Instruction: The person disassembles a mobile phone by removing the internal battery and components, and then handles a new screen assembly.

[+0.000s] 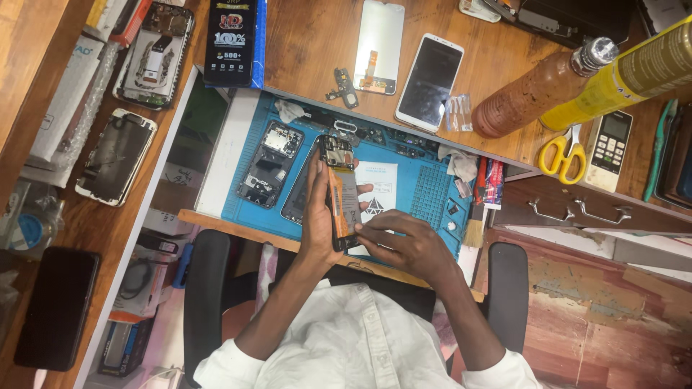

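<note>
My left hand grips an opened phone with its back cover off, held upright above the blue work mat. Its circuit board sits at the top, with an orange battery below. My right hand rests against the phone's lower end, fingertips touching its bottom edge. A second opened phone frame lies on the mat to the left. A white card lies just behind the held phone.
On the desk beyond lie a white phone, a screen panel, a brown bottle, a yellow spray can, yellow scissors and a remote. Broken phones and a black phone lie left. A brush lies on the mat's right edge.
</note>
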